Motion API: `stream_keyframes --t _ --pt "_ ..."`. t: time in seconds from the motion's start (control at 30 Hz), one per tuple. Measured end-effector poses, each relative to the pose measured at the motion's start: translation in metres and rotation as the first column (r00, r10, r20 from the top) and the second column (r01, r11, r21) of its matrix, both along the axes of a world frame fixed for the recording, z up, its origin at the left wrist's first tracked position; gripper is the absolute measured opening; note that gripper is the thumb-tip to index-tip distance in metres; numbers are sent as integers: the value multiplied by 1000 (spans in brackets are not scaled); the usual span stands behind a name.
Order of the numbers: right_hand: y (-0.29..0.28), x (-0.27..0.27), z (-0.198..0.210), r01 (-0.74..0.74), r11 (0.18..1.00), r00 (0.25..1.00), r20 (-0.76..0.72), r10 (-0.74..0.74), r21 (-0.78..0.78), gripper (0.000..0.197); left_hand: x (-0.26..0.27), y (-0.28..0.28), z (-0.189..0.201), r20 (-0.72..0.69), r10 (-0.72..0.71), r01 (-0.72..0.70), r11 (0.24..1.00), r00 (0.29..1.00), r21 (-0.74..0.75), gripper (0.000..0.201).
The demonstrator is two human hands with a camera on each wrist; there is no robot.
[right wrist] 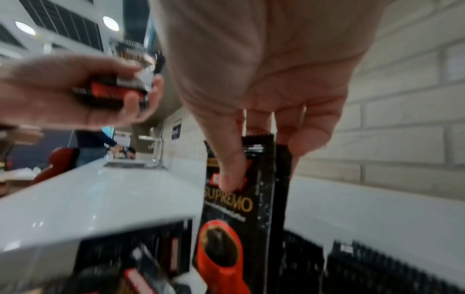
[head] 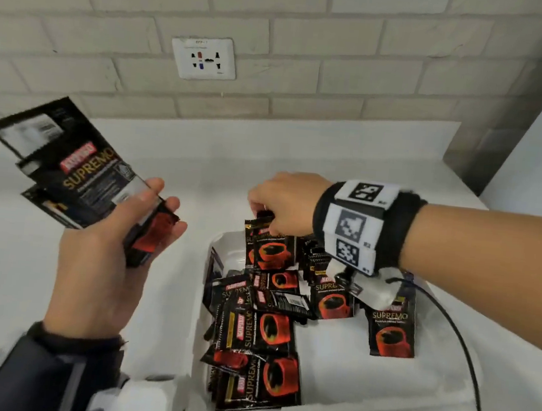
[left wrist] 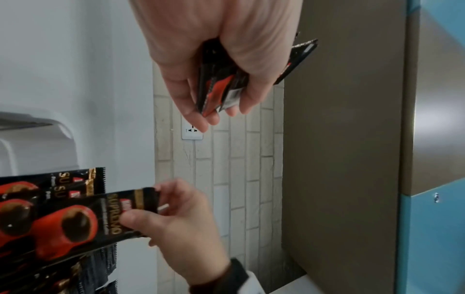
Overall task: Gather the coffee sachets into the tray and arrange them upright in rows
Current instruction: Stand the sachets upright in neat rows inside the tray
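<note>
View from above the white countertop [head: 173, 169]; we hold a fanned bundle of black foil coffee sachets [head: 77, 173] in our left hand [head: 105, 265], thumb curled over the top of the bundle and fingers closed beneath it, raised clear of the counter to the left of the shallow white plastic tray [head: 331, 360]. Our right hand [head: 283, 203] pinches the serrated top edge of one upright black sachet printed with a red cup [head: 273, 250] between thumb and fingertips, standing it at the far end of the tray against a short row of upright sachets [head: 315, 259]. The remaining sachets [head: 261, 330] lie flat and overlapping along the tray's left side; one sachet [head: 391, 329] lies apart at the right.

Risks, as we judge them: the slick foil bundle may slip and scatter, since the left-hand grip is only partial; the thin upright sachets may topple once released, lacking support from neighbours; the black cable [head: 467, 356] beneath the right wrist could snag the standing row.
</note>
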State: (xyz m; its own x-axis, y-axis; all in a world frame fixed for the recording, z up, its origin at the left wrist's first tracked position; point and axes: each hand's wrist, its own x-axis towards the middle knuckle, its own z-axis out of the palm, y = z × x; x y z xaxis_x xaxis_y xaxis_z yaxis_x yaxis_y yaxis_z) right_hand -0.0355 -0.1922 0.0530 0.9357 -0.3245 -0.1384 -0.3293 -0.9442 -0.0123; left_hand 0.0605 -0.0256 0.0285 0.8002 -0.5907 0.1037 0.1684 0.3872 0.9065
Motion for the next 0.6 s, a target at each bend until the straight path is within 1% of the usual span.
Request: stream_keyframes --t 0.1,0.17,0.2,0.27,0.33,0.4,0.53,0.6 --pt "2 14 -17 -42 996 992 -122 33 -76 21 -1 5 -5 10 -4 4 1000 1000 12 42" --pt "5 20 -24 -67 991 982 -182 46 -115 9 1 6 -7 1 -10 10 1000 1000 17 40" --pt "6 22 -27 -76 988 978 -205 48 -132 6 2 6 -8 -8 -10 10 1000 1000 22 38" --pt "5 25 -32 -87 985 967 -252 47 -150 9 5 6 -10 -29 -15 16 999 999 31 37" --pt "5 27 -38 -91 985 956 -289 45 -149 18 6 4 -12 -38 -35 36 999 999 37 36" --pt "4 28 -42 -93 985 951 -306 45 -145 22 6 1 -12 -44 -56 57 998 997 38 35" --pt "-2 30 -36 -62 989 962 -271 23 -136 23 5 -4 -12 -53 -118 120 992 992 46 21" --pt "-7 29 -30 -40 991 965 -263 5 -129 28 4 -6 -13 -63 -143 147 987 988 61 18"
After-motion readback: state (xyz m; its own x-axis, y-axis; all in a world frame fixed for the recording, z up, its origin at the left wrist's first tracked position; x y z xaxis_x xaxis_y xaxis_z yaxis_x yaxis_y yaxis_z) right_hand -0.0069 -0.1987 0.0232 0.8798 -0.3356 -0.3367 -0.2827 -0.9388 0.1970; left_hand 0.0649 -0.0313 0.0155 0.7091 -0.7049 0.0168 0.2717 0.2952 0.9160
